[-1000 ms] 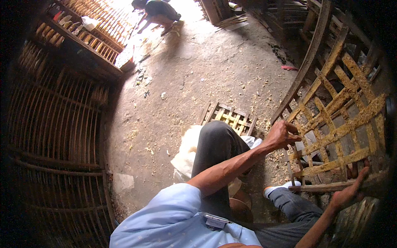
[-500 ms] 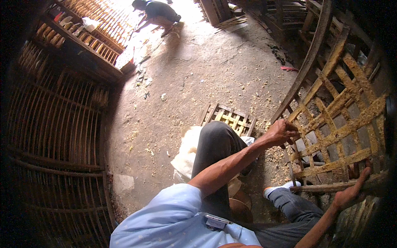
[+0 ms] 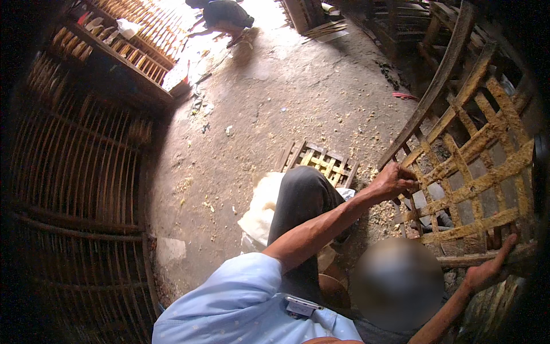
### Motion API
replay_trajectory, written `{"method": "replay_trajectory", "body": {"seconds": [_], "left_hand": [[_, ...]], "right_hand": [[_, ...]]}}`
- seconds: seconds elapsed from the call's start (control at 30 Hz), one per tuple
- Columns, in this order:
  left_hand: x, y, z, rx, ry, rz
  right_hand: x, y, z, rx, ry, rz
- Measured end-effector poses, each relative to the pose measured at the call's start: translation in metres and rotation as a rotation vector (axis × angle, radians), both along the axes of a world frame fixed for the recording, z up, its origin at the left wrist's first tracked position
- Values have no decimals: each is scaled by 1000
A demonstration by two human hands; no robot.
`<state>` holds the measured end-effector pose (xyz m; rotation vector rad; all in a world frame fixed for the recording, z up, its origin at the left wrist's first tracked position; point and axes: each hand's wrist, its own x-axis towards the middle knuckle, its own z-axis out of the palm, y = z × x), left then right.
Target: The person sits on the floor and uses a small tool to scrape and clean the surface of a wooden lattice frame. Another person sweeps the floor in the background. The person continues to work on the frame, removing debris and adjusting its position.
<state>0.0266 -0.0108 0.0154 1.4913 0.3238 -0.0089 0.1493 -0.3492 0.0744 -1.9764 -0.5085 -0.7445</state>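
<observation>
A large woven bamboo lattice panel (image 3: 458,198), crusted yellow and set in a wooden frame, stands tilted on my right side. My left hand (image 3: 394,182) is closed on its near left edge, with the fingers curled around the strips. Lower down, my right hand (image 3: 488,269) grips the panel's bottom frame bar (image 3: 487,255), its thumb raised along the front and the other fingers mostly hidden. A smaller lattice piece (image 3: 326,162) lies on the floor beyond my bent knee, next to a white sack (image 3: 264,207).
Slatted walls (image 3: 80,183) run along the left. A long wooden rail (image 3: 435,86) curves behind the panel. At the top, another person (image 3: 226,16) crouches near thin slats (image 3: 326,31). Crumbs litter the concrete floor (image 3: 258,114). A blurred round patch covers my lower leg.
The view has shifted slightly, and the crouching person is now partly cut off at the top. Both hands keep their hold on the panel. The blurred patch has appeared over my leg and shoe.
</observation>
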Motion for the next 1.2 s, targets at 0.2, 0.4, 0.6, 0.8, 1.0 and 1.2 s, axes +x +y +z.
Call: {"method": "replay_trajectory", "body": {"seconds": [0.2,0.4,0.6,0.8,1.0,1.2], "left_hand": [[5,-9,-16,-17,32,96],[5,-14,-16,-135,24,103],[3,-3,-11,-44,-35,66],[3,-8,-15,307,-208,88],[-2,-29,-8,724,-183,243],[1,-39,-24,831,-302,302]], "right_hand": [[-5,12,5,84,127,4],[0,7,-1,30,51,6],[1,0,-3,-81,5,-28],[6,-7,-12,-158,-67,-14],[-3,7,-2,84,74,21],[-16,24,9,285,236,17]]}}
